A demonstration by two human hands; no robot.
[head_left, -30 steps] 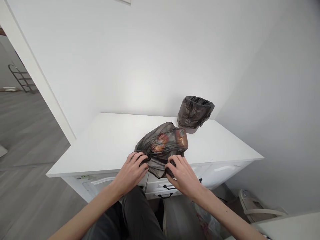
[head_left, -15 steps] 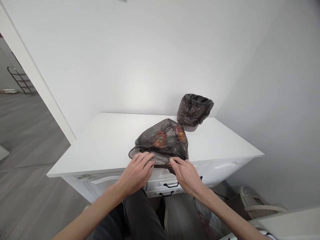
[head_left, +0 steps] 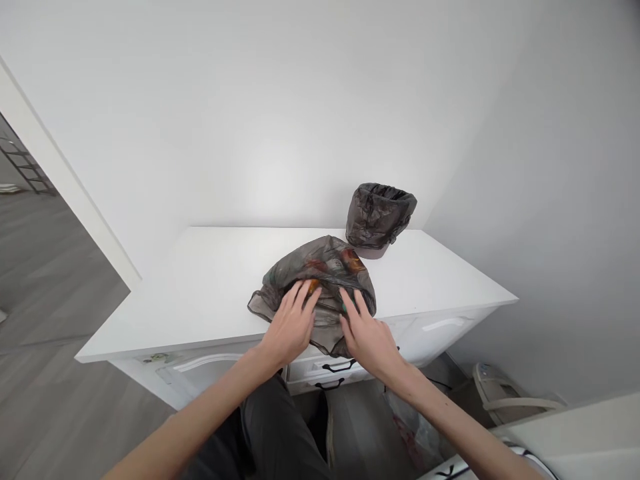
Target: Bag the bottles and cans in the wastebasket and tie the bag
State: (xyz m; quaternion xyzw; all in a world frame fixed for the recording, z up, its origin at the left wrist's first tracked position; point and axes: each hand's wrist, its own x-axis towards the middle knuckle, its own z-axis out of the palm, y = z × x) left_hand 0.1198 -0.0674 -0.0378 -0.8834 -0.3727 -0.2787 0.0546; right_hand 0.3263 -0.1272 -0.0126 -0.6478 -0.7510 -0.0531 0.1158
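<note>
A dark see-through plastic garbage bag lies at the front edge of the white countertop, its mouth toward me and hanging over the edge. Orange and green items show through its film, too blurred to name. At the left of the mouth, the spread fingers of my left hand touch the bag beside an orange bit. My right hand rests on the bag's right side, fingers apart, near a small green bit. Both thumbs point inward. Behind the bag stands a small bin lined with another dark bag.
The white countertop backs onto a plain wall. Drawers with black handles sit below it. At lower right are a beige appliance and a clear plastic bag on the floor. A rack stands far left.
Both hands have moved up onto the bag from its front rim, fingers now spread. The bag's mouth has opened wider and its front film hangs lower over the edge.
</note>
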